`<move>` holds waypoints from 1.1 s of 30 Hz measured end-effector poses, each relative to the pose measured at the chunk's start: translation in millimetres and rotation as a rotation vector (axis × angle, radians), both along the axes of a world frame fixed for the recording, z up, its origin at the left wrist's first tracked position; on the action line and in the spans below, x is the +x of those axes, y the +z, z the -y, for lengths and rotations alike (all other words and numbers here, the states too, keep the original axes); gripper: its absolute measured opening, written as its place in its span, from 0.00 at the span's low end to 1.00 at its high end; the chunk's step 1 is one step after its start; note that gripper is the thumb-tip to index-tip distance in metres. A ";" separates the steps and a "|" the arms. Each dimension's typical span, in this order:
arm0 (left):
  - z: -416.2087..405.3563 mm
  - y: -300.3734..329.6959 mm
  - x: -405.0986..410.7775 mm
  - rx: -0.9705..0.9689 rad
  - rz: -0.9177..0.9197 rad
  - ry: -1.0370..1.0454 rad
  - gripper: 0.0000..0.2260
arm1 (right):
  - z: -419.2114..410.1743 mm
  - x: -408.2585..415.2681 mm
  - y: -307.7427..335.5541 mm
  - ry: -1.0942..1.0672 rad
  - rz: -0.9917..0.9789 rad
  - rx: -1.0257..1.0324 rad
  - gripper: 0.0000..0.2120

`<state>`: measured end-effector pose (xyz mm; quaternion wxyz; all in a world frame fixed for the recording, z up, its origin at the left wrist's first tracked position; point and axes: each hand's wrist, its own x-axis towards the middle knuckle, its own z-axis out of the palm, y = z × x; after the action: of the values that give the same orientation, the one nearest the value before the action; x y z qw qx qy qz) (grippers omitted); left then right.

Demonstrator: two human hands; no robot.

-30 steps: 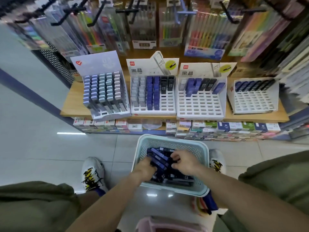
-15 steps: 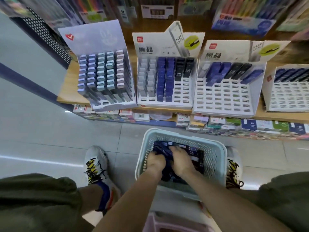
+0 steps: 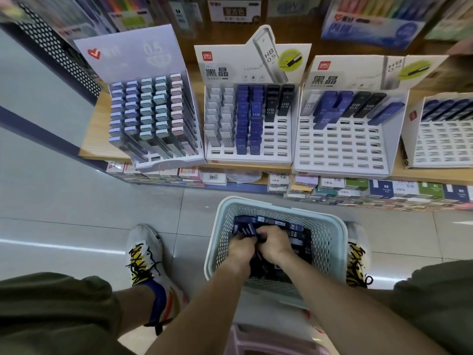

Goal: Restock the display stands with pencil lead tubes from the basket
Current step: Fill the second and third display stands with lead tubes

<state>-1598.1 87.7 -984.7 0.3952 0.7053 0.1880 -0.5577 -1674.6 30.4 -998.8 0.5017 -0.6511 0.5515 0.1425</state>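
A pale tiled floor (image 3: 64, 206) runs under a wooden shelf (image 3: 98, 139) at the far side, where four display stands sit in a row: the left stand (image 3: 153, 119) full of pastel tubes, the next stand (image 3: 249, 119) about half filled, the third stand (image 3: 345, 129) and the right stand (image 3: 442, 131) filled only along their far rows. Near, on the floor between two sneakers, the pale green basket (image 3: 220, 242) holds dark blue and black pencil lead tubes (image 3: 297, 231). The left hand (image 3: 240, 248) and right hand (image 3: 275, 243) are inside it, side by side and touching, fingers curled on tubes.

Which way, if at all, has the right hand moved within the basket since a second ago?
Yes. The right hand has shifted toward the left hand, judged against the basket rim; both now grip tubes together.
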 end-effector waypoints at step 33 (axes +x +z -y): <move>16.8 304.3 60.8 -0.641 -0.037 -0.199 0.13 | 78.4 -24.5 370.1 -0.012 0.702 0.022 0.08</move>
<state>-1537.3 70.8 -680.5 0.5369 0.5497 -0.0595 -0.6372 -1699.2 -48.0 -628.7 0.6687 -0.6515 0.3476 -0.0872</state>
